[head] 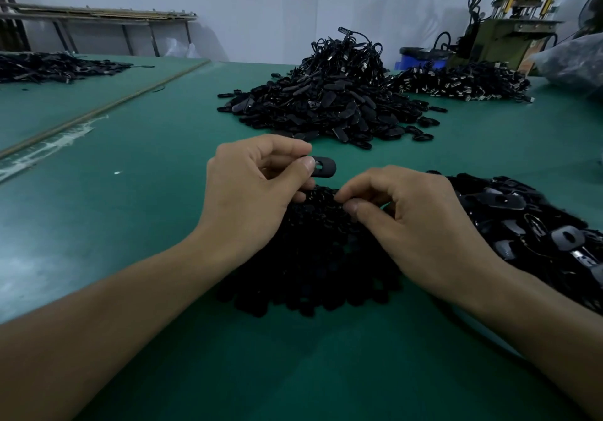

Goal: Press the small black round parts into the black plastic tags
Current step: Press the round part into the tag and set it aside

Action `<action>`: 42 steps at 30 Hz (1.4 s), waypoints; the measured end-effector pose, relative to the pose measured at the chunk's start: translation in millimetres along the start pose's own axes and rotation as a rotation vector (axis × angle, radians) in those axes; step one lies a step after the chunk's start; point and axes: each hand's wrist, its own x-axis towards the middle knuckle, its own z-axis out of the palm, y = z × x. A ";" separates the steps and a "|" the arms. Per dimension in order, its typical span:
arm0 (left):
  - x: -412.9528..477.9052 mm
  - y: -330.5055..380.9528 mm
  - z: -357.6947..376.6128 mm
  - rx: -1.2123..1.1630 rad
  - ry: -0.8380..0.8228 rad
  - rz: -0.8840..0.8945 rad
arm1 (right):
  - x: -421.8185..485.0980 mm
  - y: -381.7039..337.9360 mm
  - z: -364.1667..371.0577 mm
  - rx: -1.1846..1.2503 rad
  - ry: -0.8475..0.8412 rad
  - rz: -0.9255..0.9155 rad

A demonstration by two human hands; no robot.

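My left hand [253,192] pinches one black oval plastic tag [324,166] between thumb and forefinger, holding it just above the table with its hole showing. Below and to the right, my right hand [421,224] has its thumb and forefinger pressed together at the top of a heap of small black round parts [310,273]. Whether it holds one of them is hidden by the fingertips. The heap lies between my two forearms.
A big pile of black tags [326,104] sits ahead on the green table [130,208]. Another tag pile [538,224] lies at my right, more piles at the far right [463,82] and far left [55,66]. A machine [509,25] stands behind.
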 end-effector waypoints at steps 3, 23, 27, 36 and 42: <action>-1.2 1.1 0.3 -0.036 -0.014 -0.018 | -0.1 0.4 0.4 0.088 0.041 -0.008; -8.4 5.1 5.8 0.032 -0.108 0.032 | 0.4 -0.8 1.6 0.139 0.110 -0.039; -8.8 6.0 5.4 0.025 -0.120 0.036 | 0.1 -3.4 0.2 0.152 0.084 -0.045; -9.3 5.7 5.2 0.064 -0.116 0.065 | 0.6 -3.4 -0.4 0.198 0.072 0.071; -12.6 8.0 6.9 0.110 -0.157 0.133 | 0.8 -5.7 -1.1 0.255 0.111 0.071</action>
